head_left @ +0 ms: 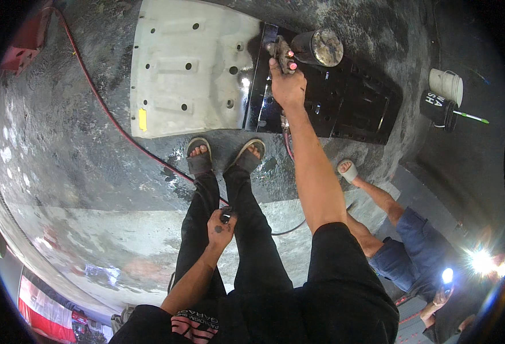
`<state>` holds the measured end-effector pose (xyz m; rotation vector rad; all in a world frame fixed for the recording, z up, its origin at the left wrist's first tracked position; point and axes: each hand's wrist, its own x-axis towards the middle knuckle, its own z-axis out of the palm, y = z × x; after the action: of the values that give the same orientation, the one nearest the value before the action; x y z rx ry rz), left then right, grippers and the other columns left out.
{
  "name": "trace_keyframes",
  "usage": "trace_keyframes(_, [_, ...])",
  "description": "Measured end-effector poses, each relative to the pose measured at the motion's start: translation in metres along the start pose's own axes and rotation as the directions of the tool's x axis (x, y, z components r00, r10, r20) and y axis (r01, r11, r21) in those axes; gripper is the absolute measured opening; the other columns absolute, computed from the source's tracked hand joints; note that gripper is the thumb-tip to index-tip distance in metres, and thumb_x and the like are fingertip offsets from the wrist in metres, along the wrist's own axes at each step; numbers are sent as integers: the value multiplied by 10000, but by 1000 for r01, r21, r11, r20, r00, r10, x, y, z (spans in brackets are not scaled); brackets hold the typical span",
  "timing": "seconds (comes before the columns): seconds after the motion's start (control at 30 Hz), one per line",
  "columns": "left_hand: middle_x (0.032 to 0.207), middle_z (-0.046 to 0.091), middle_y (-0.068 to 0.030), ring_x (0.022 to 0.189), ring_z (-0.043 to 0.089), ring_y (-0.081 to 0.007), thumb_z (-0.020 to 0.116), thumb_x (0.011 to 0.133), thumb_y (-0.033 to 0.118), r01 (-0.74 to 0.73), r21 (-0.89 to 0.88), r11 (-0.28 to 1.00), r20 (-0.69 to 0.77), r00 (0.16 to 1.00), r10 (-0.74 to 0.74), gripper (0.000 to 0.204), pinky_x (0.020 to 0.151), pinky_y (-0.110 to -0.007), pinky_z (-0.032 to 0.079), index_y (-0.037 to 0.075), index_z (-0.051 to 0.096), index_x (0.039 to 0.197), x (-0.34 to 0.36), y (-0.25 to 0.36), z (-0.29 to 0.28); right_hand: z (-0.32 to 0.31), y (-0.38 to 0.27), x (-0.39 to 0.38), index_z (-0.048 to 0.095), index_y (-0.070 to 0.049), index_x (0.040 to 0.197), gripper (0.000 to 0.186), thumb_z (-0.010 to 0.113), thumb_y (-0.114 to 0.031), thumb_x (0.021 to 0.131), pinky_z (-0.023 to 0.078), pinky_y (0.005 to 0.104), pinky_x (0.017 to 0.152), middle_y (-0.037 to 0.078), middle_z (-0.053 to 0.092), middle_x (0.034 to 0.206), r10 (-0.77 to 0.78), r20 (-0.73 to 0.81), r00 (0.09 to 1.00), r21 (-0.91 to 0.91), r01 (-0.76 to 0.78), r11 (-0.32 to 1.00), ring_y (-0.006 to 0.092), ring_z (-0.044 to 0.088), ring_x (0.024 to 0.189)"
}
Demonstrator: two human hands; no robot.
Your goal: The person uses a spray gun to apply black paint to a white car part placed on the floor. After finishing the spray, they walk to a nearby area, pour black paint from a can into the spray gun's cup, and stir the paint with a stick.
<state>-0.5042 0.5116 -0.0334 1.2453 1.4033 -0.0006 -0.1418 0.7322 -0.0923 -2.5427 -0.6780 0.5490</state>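
My right hand (288, 89) is closed around a spray gun (280, 54) with a round, stained cup (326, 48). Its fittings glint pink-red, and a metal coupling with a reddish hose (287, 137) hangs below my wrist. The gun is over a glossy black panel with holes (350, 100). Left of that lies a pale, ribbed panel with holes (172, 74), a yellow sticker at its lower left corner. Down by my legs, my left hand (221, 230), smudged dark, closes on a small black object (226, 216) whose kind I cannot make out.
A red hose (100, 97) crosses the stained concrete floor (92, 172) to my legs. White and black buckets (446, 86) and a green-and-white stick (471, 117) stand at right. A person (404, 252) at lower right holds a lit phone (447, 278). A red object (26, 46) is far left.
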Motion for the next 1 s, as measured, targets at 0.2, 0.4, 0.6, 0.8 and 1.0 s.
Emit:
trace_keyframes(0.2, [878, 668, -159, 773, 684, -290, 754, 838, 189, 5, -53, 999, 2, 1000, -5, 258, 697, -376, 536, 3, 681, 1002, 4, -7, -9, 4, -8, 9, 710, 40, 940, 621, 674, -576, 874, 549, 473, 853, 272, 710, 909, 23, -69, 997, -6, -23, 1000, 442, 687, 966])
trace_keyframes(0.4, [894, 678, -169, 795, 695, -300, 750, 835, 176, 13, -41, 999, 30, 999, -12, 253, 705, -374, 541, -4, 680, 998, 8, -8, -20, -22, 6, 33, 679, 25, 1095, 546, 655, -489, 912, 531, 476, 921, 283, 688, 1073, 174, -110, 979, -161, -190, 969, 432, 648, 1078])
trace_keyframes(0.6, [911, 684, -168, 789, 694, -291, 755, 832, 179, 74, -60, 995, 57, 996, -70, 268, 704, -366, 539, -5, 684, 1014, 13, -7, -28, -8, 7, 43, 718, -9, 1023, 555, 613, -545, 927, 551, 463, 856, 220, 728, 992, -19, -168, 986, -195, -14, 981, 425, 691, 972])
trace_keyframes(0.8, [911, 685, -166, 785, 693, -289, 761, 828, 188, 51, -40, 998, 68, 997, -48, 277, 706, -365, 541, -2, 684, 1014, 14, -6, -39, 19, -16, 22, 716, 9, 959, 456, 662, -441, 914, 550, 466, 858, 260, 711, 945, 25, -187, 982, -60, -37, 998, 431, 678, 983])
trace_keyframes(1.0, [901, 679, -182, 824, 694, -323, 771, 823, 209, 2, -24, 1000, 95, 996, 0, 294, 733, -398, 544, -2, 680, 1006, 8, -17, -48, 25, -13, -50, 662, 45, 1094, 508, 663, -429, 911, 531, 492, 900, 317, 675, 1050, 268, 4, 963, -41, -268, 963, 462, 643, 1048])
